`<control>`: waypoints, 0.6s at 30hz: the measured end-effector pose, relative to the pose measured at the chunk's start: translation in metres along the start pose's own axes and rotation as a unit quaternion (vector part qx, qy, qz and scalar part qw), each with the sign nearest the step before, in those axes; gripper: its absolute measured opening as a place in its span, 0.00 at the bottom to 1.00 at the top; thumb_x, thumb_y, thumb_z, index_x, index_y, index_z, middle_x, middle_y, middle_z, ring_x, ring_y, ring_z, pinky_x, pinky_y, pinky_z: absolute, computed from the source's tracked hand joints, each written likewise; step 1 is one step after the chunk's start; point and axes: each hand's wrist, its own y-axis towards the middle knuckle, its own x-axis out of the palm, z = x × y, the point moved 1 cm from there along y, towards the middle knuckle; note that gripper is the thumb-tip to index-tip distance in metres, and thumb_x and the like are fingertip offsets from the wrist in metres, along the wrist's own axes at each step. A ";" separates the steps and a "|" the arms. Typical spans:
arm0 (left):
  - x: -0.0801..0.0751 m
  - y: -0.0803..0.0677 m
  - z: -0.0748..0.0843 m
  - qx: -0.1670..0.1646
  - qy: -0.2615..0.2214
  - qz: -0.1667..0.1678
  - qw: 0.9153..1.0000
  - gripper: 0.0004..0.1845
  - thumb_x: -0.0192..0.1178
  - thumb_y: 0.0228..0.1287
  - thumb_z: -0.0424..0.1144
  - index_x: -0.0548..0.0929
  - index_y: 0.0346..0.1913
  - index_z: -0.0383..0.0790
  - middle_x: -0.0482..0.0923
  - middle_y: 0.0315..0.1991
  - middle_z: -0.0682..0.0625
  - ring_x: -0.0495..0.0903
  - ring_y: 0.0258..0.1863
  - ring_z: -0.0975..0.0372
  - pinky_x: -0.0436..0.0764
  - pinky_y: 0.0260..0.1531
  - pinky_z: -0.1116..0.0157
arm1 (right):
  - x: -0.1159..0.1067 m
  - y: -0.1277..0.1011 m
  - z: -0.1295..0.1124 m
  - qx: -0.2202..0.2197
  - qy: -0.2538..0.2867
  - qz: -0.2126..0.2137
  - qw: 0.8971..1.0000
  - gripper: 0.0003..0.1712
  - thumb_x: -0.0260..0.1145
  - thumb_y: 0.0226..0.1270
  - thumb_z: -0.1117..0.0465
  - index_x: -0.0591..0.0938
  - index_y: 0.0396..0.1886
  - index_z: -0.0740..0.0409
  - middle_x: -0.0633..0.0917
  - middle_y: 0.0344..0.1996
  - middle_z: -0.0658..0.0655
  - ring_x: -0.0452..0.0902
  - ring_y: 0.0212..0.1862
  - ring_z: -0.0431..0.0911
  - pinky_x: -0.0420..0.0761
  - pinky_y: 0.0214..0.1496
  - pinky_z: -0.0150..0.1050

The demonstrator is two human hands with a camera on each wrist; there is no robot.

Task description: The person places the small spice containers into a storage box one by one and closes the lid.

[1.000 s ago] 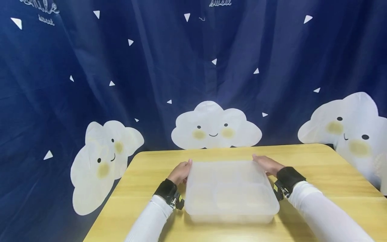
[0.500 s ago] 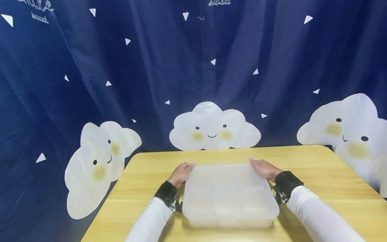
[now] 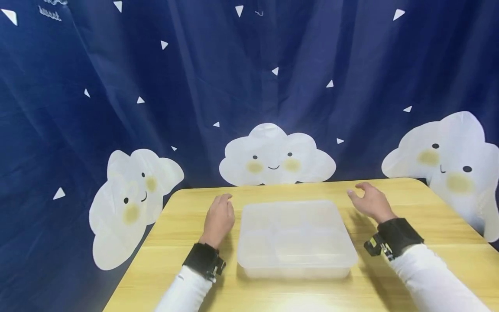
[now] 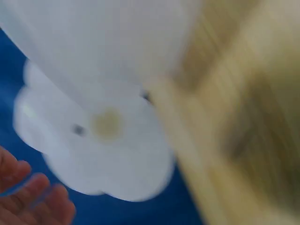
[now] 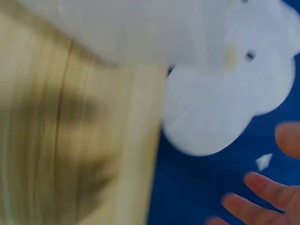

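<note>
Fingers of the left hand [image 3: 219, 218] lie loosely extended, palm down over the counter [image 3: 436, 216], just left of the frosted plastic box [image 3: 295, 236], gripping nothing. That box sits mid-counter between both hands. Right hand [image 3: 370, 202] hovers raised beside its far right corner, fingers relaxed, its grip empty.

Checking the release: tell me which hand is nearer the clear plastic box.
Left. The left hand sits just off the clear plastic box at its left edge; the right hand hovers farther off beyond its far right corner.
</note>
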 end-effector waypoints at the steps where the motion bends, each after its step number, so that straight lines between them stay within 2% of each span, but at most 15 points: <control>1: -0.003 -0.006 0.010 0.019 0.022 0.006 1.000 0.16 0.46 0.70 0.31 0.77 0.53 0.25 0.77 0.50 0.34 0.76 0.53 0.45 0.76 0.54 0.51 | 0.000 -0.008 -0.005 -0.016 -0.017 0.031 0.999 0.35 0.49 0.75 0.48 0.65 0.63 0.78 0.67 0.60 0.80 0.62 0.60 0.75 0.65 0.59 0.66; 3: -0.003 -0.020 0.029 0.039 0.057 0.000 0.998 0.19 0.46 0.71 0.36 0.76 0.55 0.25 0.75 0.55 0.33 0.73 0.57 0.44 0.72 0.60 0.51 | 0.006 -0.024 -0.018 -0.042 -0.037 0.073 0.996 0.33 0.51 0.74 0.50 0.67 0.63 0.76 0.66 0.61 0.80 0.59 0.62 0.75 0.60 0.62 0.68; 5: -0.001 -0.034 0.049 0.034 0.080 -0.029 0.996 0.24 0.46 0.72 0.42 0.72 0.61 0.27 0.69 0.62 0.32 0.67 0.64 0.43 0.64 0.65 0.49 | 0.016 -0.039 -0.032 -0.065 -0.053 0.093 0.992 0.31 0.51 0.74 0.52 0.67 0.64 0.73 0.64 0.63 0.80 0.55 0.64 0.76 0.53 0.64 0.70; 6: 0.001 -0.041 0.058 0.017 0.085 -0.053 0.995 0.27 0.46 0.73 0.46 0.70 0.64 0.29 0.65 0.66 0.33 0.62 0.67 0.43 0.60 0.67 0.48 | 0.022 -0.046 -0.038 -0.076 -0.066 0.099 0.990 0.30 0.52 0.74 0.52 0.68 0.64 0.71 0.63 0.64 0.80 0.52 0.65 0.76 0.50 0.64 0.72; 10: 0.015 -0.070 0.089 0.003 0.088 -0.108 0.990 0.31 0.44 0.73 0.54 0.66 0.70 0.36 0.55 0.72 0.35 0.52 0.71 0.40 0.52 0.68 0.43 | 0.050 -0.077 -0.056 -0.096 -0.109 0.097 0.985 0.30 0.51 0.74 0.51 0.68 0.68 0.65 0.59 0.67 0.78 0.44 0.67 0.78 0.39 0.65 0.74; 13: 0.021 -0.085 0.104 0.008 0.090 -0.121 0.989 0.33 0.44 0.73 0.57 0.66 0.71 0.39 0.54 0.73 0.36 0.50 0.71 0.39 0.51 0.68 0.41 | 0.066 -0.098 -0.067 -0.098 -0.129 0.094 0.982 0.32 0.53 0.72 0.48 0.68 0.69 0.62 0.59 0.68 0.76 0.43 0.68 0.77 0.36 0.65 0.73; 18: 0.022 -0.095 0.113 0.003 0.100 -0.148 0.984 0.35 0.42 0.72 0.60 0.65 0.72 0.41 0.53 0.74 0.37 0.47 0.72 0.39 0.48 0.69 0.40 | 0.079 -0.123 -0.077 -0.107 -0.143 0.102 0.979 0.37 0.57 0.69 0.42 0.70 0.68 0.60 0.62 0.68 0.75 0.45 0.69 0.76 0.40 0.65 0.74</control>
